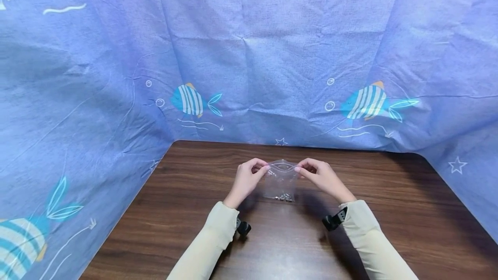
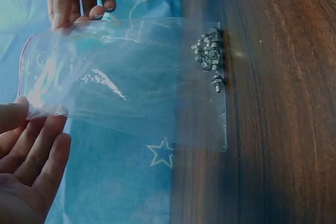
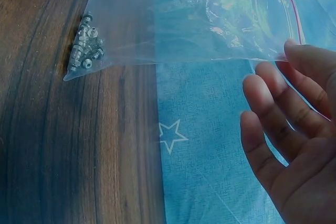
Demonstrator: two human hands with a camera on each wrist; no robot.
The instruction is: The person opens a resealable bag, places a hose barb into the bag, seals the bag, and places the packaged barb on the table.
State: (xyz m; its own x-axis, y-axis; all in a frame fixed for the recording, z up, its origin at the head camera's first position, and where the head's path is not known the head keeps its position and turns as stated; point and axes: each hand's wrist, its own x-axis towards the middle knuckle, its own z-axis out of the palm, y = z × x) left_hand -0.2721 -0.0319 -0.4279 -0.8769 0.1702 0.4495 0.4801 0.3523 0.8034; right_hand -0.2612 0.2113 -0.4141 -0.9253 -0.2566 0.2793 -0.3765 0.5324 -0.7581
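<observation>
Between my hands a clear zip-top plastic bag (image 1: 279, 183) hangs upright by its top corners. Its mouth gapes slightly, and a red line runs along the zip edge in both wrist views. My left hand (image 1: 249, 178) pinches the left top corner between thumb and forefinger. The right top corner is pinched the same way by my right hand (image 1: 320, 177). Small silver metal fittings (image 2: 209, 51), several with hex-shaped middles, lie heaped in the bottom of the bag. In the right wrist view these fittings (image 3: 85, 45) gather in one lower corner.
A dark wood-grain table (image 1: 186, 211) lies under the hands. Blue cloth (image 1: 280, 55) printed with fish and stars hangs behind the table and along both sides. Each wrist carries a small black camera (image 1: 244, 228) below its cream sleeve.
</observation>
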